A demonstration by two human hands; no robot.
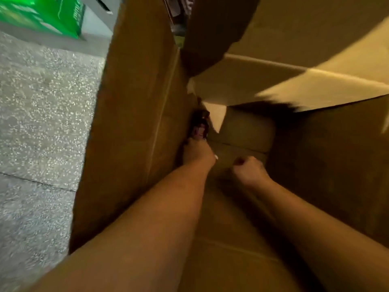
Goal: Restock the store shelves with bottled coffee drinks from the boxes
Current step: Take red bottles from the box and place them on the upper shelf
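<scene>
Dark bottle [200,125] at frame centre blurred, label unreadable, base covered by gripping left hand [197,153]. Right hand [248,167] curled, fingers hidden, whether it holds anything unclear. Green box [42,15] upper left cut by frame edge, print smeared. Cardboard box [130,123] flaps motion-blurred.

This looks like a shop aisle or stock area. A tall cardboard box [134,123] stands open on a speckled stone floor [42,123]. Behind it, a green printed carton [42,13] sits beside a grey unit [99,11].

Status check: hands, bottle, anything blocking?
Left hand grips dark bottle deep in the box. Right hand curled, hold unclear. Flap hangs over the opening; frame blurred.
</scene>
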